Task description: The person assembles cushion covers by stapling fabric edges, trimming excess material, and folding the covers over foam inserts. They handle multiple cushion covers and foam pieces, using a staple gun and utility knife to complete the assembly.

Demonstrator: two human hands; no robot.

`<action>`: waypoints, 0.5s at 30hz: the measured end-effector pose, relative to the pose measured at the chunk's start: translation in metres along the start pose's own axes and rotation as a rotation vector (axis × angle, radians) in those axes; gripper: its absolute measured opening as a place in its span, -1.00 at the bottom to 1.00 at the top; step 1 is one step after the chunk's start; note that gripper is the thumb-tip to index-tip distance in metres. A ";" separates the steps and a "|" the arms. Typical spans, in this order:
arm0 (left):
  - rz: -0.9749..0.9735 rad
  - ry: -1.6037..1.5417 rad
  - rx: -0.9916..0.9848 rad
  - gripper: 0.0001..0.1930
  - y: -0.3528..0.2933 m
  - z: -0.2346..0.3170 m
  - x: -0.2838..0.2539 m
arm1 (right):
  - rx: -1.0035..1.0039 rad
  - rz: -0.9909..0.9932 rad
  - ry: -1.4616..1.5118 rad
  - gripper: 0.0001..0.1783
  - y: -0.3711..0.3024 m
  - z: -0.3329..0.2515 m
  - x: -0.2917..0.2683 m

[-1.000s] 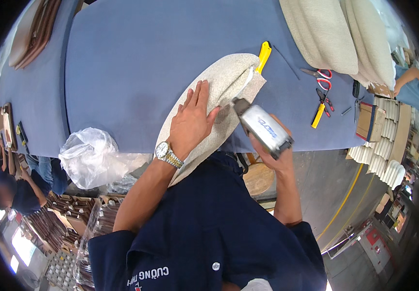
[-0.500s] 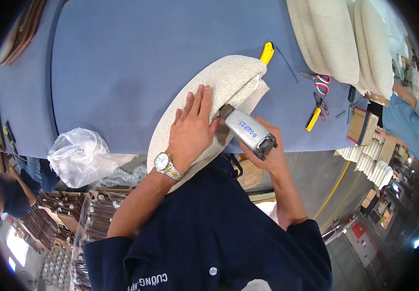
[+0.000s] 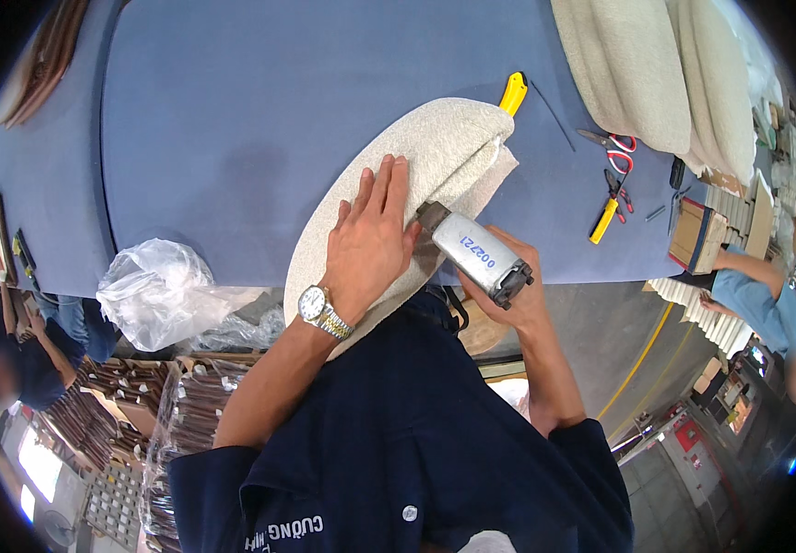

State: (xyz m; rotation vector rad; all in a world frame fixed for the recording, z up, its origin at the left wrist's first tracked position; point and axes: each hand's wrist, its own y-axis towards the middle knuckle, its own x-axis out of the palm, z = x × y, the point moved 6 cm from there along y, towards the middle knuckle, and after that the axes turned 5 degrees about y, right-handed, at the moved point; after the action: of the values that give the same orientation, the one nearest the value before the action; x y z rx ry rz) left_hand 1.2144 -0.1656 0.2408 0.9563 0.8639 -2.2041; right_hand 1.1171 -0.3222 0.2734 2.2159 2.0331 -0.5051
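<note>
A beige fabric-covered cushion pad point(image 3: 444, 124) with a rounded edge lies on the blue table, its near end reaching over the edge against me. My left hand point(image 3: 368, 241) rests flat on it, fingers stretched out, a watch on the wrist. My right hand point(image 3: 525, 290) is wrapped round a silver staple gun point(image 3: 476, 247). The gun's dark nose meets the pad near its folded fabric edge, just right of my left thumb. What lies directly under the nose is hidden. A loose flap of fabric point(image 3: 490, 175) sticks out on the pad's right side.
A yellow utility knife point(image 3: 514, 92) lies beyond the pad. Scissors point(image 3: 621, 157) and yellow-handled pliers point(image 3: 606, 217) lie to the right, below stacked beige pads point(image 3: 624, 74). A crumpled plastic bag point(image 3: 153, 290) hangs at the table's left front edge. Other people stand at both sides.
My hands and the staple gun keep their places on the pad. The whole view has shifted slightly. At the right, the person in light blue has moved lower in the picture.
</note>
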 end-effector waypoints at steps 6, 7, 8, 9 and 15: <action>-0.016 -0.023 -0.010 -0.12 0.003 0.002 -0.002 | 0.026 0.117 -0.029 -0.71 -0.005 0.011 0.004; -0.009 -0.022 -0.007 -0.12 0.003 0.001 -0.001 | 0.027 0.078 -0.051 -0.71 -0.005 0.009 0.006; -0.002 -0.021 -0.004 -0.11 0.002 0.000 -0.001 | 0.028 0.039 -0.074 -0.70 -0.003 0.006 0.004; 0.000 -0.016 -0.004 -0.11 0.002 0.001 -0.001 | 0.023 0.001 -0.103 -0.70 -0.001 0.004 0.003; 0.007 -0.022 0.001 -0.09 0.003 -0.001 -0.002 | -0.002 0.014 -0.052 -0.65 -0.007 -0.001 0.006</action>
State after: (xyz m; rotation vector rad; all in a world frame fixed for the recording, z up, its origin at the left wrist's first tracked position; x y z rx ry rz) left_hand 1.2176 -0.1662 0.2408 0.9328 0.8485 -2.2047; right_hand 1.1107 -0.3150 0.2737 2.1904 1.9908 -0.5535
